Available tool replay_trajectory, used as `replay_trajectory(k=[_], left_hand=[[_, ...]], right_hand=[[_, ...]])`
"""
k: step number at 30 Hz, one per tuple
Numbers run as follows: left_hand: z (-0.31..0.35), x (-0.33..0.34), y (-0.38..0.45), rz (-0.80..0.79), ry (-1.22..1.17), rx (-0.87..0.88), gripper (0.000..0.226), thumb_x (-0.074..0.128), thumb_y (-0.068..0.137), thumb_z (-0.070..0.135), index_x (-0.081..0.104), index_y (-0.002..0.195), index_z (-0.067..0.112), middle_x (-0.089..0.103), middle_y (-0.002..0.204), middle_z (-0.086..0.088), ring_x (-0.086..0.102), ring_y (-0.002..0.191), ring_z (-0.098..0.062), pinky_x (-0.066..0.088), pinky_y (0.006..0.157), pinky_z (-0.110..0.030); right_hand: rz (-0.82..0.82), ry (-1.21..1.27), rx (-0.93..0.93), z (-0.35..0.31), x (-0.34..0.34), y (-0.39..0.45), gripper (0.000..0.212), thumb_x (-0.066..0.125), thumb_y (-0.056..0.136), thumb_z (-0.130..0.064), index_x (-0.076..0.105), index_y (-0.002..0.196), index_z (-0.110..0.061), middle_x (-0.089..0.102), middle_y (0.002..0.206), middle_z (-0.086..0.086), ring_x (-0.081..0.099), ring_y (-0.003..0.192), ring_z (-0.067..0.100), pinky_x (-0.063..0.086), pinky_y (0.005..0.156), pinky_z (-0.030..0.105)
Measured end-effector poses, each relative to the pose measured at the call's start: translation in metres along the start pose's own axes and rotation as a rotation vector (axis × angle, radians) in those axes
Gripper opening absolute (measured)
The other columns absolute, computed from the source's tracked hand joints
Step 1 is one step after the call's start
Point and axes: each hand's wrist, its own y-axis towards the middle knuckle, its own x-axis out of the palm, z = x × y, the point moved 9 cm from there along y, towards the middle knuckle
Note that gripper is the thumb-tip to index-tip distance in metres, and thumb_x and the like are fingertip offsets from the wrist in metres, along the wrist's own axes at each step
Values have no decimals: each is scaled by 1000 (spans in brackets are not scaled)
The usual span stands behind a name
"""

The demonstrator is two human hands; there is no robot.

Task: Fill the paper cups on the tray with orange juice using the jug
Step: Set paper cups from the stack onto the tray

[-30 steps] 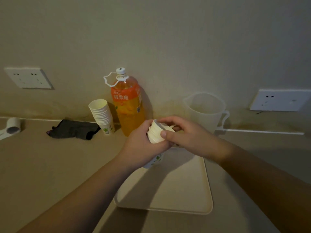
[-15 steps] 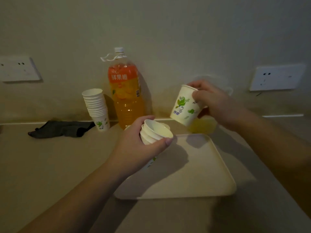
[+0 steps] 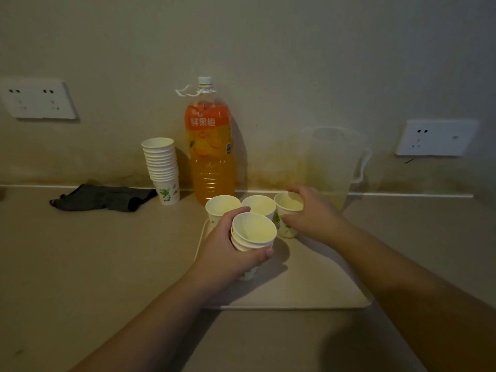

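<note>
Now left hand [image 3: 228,253] grips nested cups [image 3: 253,233]; right hand [image 3: 312,216] holds tray cup [image 3: 288,214].

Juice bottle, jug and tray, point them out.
juice bottle [image 3: 209,146], head view, on its orange label.
jug [image 3: 332,162], head view, on its clear wall.
tray [image 3: 316,288], head view, on its bare floor.

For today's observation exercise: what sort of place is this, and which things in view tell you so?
Probably a home or office countertop used for serving drinks. Wall sockets sit above the beige counter, and an orange juice bottle, a stack of paper cups and a tray stand ready.
</note>
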Motion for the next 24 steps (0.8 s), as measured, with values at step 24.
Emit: replay_trajectory(k=[24], left_hand=[[27,48,16,48,66,6,69,83,58,52,58,119,34,73,102,16,69,93,-2,60,82,-37]], right_hand=[[-162,56,-264,-47,-27,-66,40,65,89,-49,60,127,-38,56,124,-14,55,107,3,44,87,23]])
